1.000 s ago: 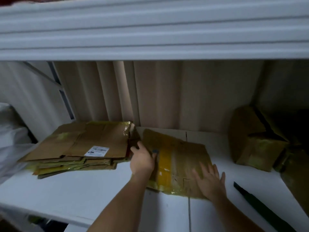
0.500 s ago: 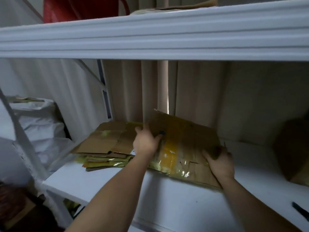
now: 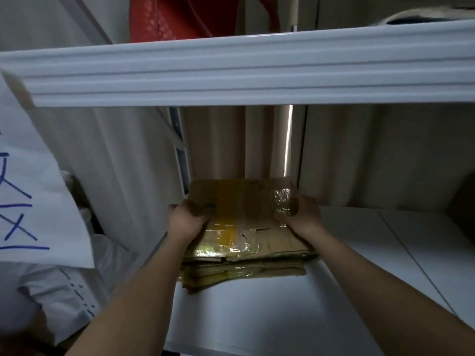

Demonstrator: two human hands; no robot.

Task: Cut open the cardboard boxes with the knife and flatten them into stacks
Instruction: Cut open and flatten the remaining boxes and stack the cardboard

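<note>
Stacking step in hand, by the look of it: flattened box [image 3: 244, 214] held at both ends and being laid onto the stack [image 3: 244, 268] of flattened cardboard on the white shelf [image 3: 257, 317]. Left hand [image 3: 186, 219] clenched on the box's left edge, thumb on top; right hand [image 3: 299, 215] grasping the right edge beside a patch of shiny tape. Near edge of the box already touching the top of the stack, far edge tilted up toward the ribbed wall [image 3: 372, 155] behind. Yellow tape band across the top face, crumpled clear tape along the near edge.

Next move, as judged: lower the far edge until flat, square it over the sheets beneath, then let go with each grip. No knife in view at that moment (so the cutting part looked finished for this piece, though not certain).

Edges and room: stack close to the shelf's left end, with white bags [image 3: 59, 299] just beyond and a handwritten paper sign [image 3: 30, 201] hanging nearby. Upper shelf beam [image 3: 244, 70] low overhead, limiting any lift. Wall close behind the box. To the right, bare shelf surface running well clear, with a brown shape at the far right edge, too dark to identify. Lower sheets in the stack poking out unevenly at the near left corner; a push there could slide them toward the shelf's front.
</note>
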